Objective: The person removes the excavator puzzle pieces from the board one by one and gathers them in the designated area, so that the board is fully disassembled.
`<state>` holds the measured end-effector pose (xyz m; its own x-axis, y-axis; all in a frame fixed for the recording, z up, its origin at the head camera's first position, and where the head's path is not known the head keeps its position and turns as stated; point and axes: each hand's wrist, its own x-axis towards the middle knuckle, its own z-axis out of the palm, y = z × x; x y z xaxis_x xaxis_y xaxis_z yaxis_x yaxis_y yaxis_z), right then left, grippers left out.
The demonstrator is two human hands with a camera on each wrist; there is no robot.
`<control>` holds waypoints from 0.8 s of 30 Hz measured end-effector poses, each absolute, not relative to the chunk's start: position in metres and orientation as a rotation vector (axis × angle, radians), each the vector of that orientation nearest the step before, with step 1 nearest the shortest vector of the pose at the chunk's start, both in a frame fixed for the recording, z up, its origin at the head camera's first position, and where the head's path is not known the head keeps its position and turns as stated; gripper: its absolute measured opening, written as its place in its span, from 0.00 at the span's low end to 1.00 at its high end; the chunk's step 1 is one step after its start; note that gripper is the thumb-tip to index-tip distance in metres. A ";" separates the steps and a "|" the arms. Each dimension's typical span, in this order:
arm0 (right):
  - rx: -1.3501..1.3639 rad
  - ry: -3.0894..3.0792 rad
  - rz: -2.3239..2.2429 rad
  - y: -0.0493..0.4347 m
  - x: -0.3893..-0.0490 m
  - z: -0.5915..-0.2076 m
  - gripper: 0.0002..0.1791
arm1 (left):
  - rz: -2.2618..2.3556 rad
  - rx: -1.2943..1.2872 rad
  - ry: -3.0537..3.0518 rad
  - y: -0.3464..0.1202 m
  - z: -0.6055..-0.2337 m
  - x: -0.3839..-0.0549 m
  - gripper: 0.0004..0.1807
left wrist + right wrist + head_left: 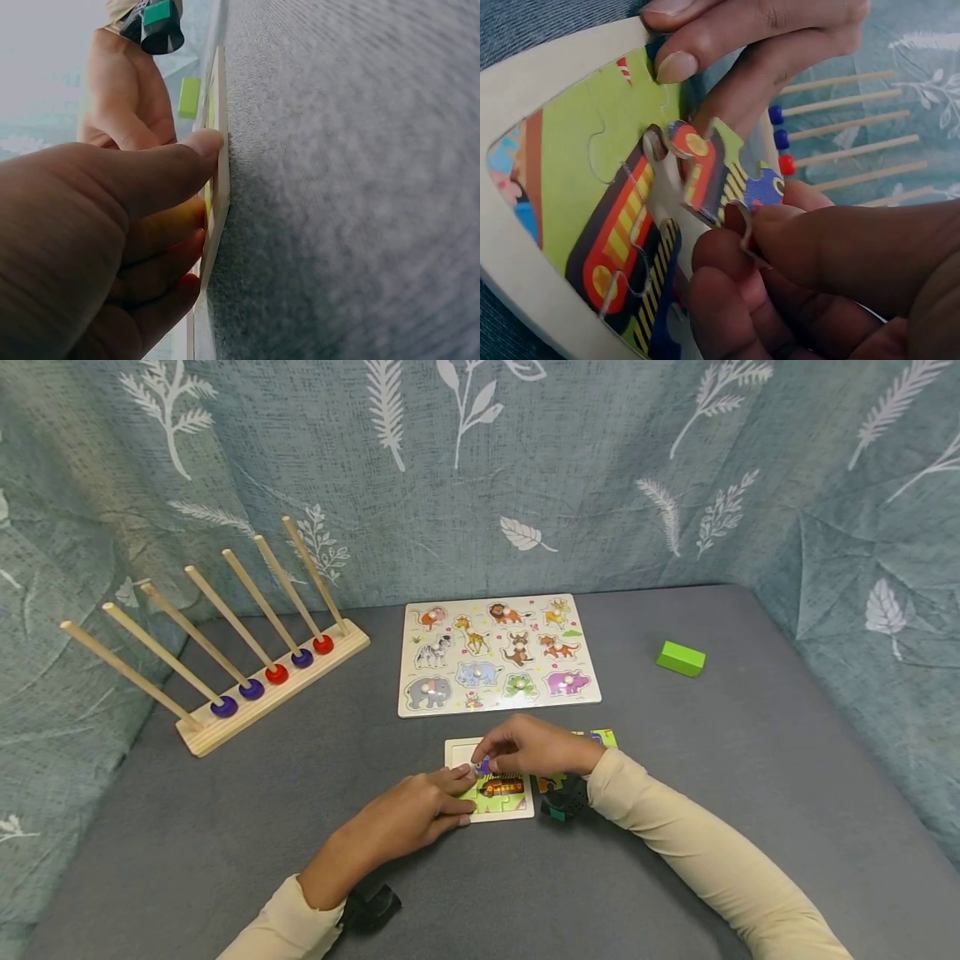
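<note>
A small wooden tray puzzle (pixel 512 816) with a pale rim lies on the grey table, several pieces fitted in it. My right hand (pixel 542 747) pinches a jigsaw piece (pixel 720 169) between thumb and fingers. The piece, printed in red, yellow, green and blue, is tilted above a gap among the fitted pieces. My left hand (pixel 415 810) rests its fingertips on the tray's left side, fingers mostly straight. Its thumb (pixel 199 144) touches the near edge. More jigsaw pieces (pixel 604 737) lie under and beside my right wrist, partly hidden.
Behind the tray lies an animal peg puzzle (pixel 498 656). A wooden peg stand (pixel 270 689) with red and blue beads stands at the back left. One green block (pixel 681 658) sits at the back right. A patterned curtain (pixel 570 477) hangs behind the table.
</note>
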<state>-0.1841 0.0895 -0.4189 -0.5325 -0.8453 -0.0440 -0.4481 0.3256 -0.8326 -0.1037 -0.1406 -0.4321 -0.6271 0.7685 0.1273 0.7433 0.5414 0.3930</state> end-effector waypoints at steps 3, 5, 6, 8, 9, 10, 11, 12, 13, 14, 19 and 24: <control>-1.105 2.107 -1.141 0.091 -0.185 -0.419 0.11 | 0.626 1.332 2.706 -0.140 -0.432 -0.104 0.12; -1.072 2.099 -1.174 0.093 -0.185 -0.419 0.12 | 0.604 1.338 2.708 -0.140 -0.431 -0.104 0.13; -1.058 2.095 -1.191 0.094 -0.185 -0.419 0.12 | 0.592 1.341 2.711 -0.140 -0.431 -0.104 0.13; -1.038 2.099 -1.217 0.097 -0.185 -0.419 0.12 | 0.576 1.355 2.716 -0.140 -0.432 -0.104 0.14; -1.036 2.102 -1.227 0.098 -0.185 -0.419 0.11 | 0.577 1.362 2.720 -0.140 -0.432 -0.104 0.14; -1.038 2.105 -1.234 0.100 -0.185 -0.419 0.11 | 0.582 1.370 2.723 -0.140 -0.432 -0.104 0.15; -1.039 2.109 -1.239 0.101 -0.186 -0.419 0.10 | 0.589 1.378 2.727 -0.140 -0.433 -0.104 0.14; -1.043 2.111 -1.245 0.103 -0.186 -0.418 0.10 | 0.605 1.384 2.729 -0.140 -0.433 -0.104 0.14; -1.042 2.111 -1.250 0.104 -0.186 -0.418 0.10 | 0.621 1.387 2.732 -0.140 -0.433 -0.104 0.14; -1.046 2.114 -1.254 0.106 -0.186 -0.418 0.10 | 0.639 1.388 2.732 -0.140 -0.434 -0.104 0.14; -1.055 2.120 -1.265 0.114 -0.187 -0.416 0.11 | 0.717 1.341 2.703 -0.141 -0.434 -0.105 0.15; -1.048 2.138 -1.271 0.123 -0.187 -0.415 0.11 | 0.744 1.298 2.645 -0.140 -0.433 -0.106 0.16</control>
<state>-0.1871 0.1231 -0.4149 -0.6167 -0.7871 0.0092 -0.3838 0.2905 -0.8765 -0.1060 -0.1400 -0.4332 -0.6306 0.7669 0.1193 0.7167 0.5163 0.4688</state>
